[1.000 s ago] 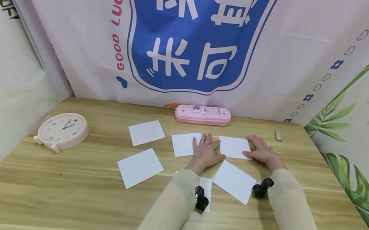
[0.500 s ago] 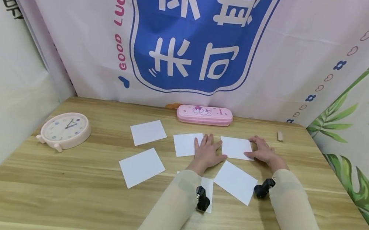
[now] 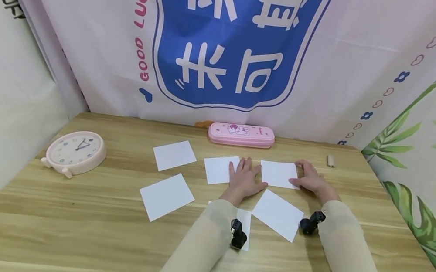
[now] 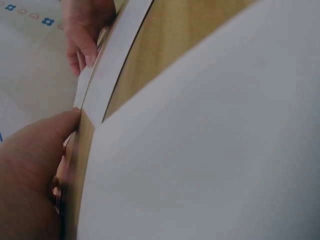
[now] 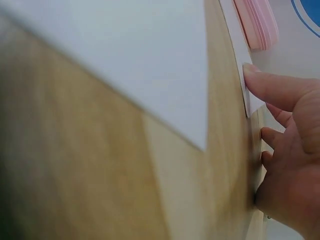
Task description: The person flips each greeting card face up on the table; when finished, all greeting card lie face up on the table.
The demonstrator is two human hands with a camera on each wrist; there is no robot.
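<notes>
White paper cards lie in two rows on the wooden table. My left hand [image 3: 244,182] rests with fingers spread over the right part of the back-row middle card [image 3: 215,170], its thumb pointing at the card on the right. That back-row right card [image 3: 276,174] has my right hand [image 3: 310,180] at its right edge, thumb near the front corner and index finger at the back corner. In the right wrist view the right thumb [image 5: 272,87] presses on the card's edge while the other fingers touch the table. A front-row card [image 3: 244,224] is partly hidden beneath my left forearm.
Another front-row card [image 3: 277,215] lies slanted between the forearms. Two more cards, one at the back [image 3: 174,156] and one in front [image 3: 166,197], lie left. A pink pencil case [image 3: 241,135] stands at the back, a pink clock [image 3: 76,152] far left, a small beige piece [image 3: 330,160] at right.
Both hands and all the cards keep their places on the table. Only the head view shifts slightly.
</notes>
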